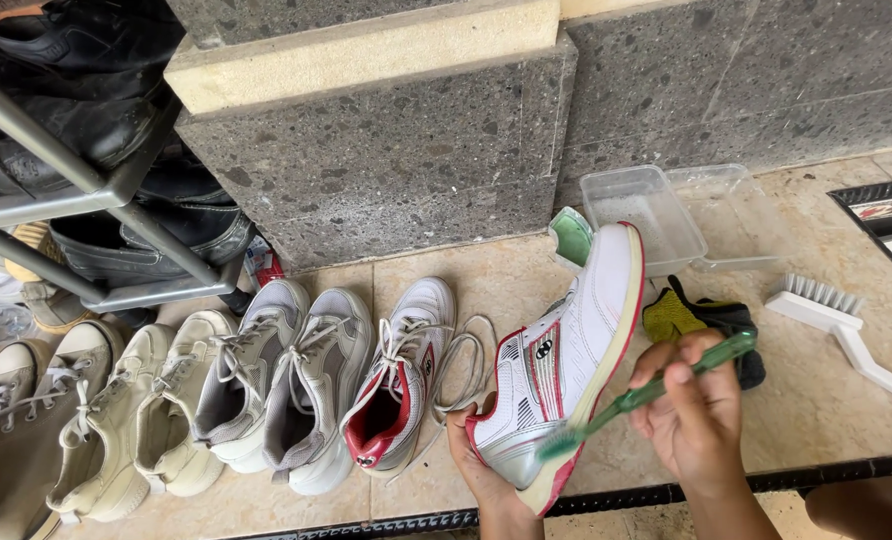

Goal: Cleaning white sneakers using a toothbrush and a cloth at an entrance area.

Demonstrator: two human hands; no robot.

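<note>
- The left hand [478,455] comes up from the bottom edge, palm turned upward, fingers cupped under and behind what it holds; the thumb shows at the near side of the grip, and the rest of the fingers are hidden behind the load.
- The left wrist is bent back, forearm running down out of view just below the grip.
- The right hand [694,405] is closed in a loose fist, fingers curled over a thin handle, thumb laid along its top.
- The right knuckles face up and away, with the wrist straight and the forearm slanting down to the right, below the grip.
- The two hands sit near each other, not touching.
</note>
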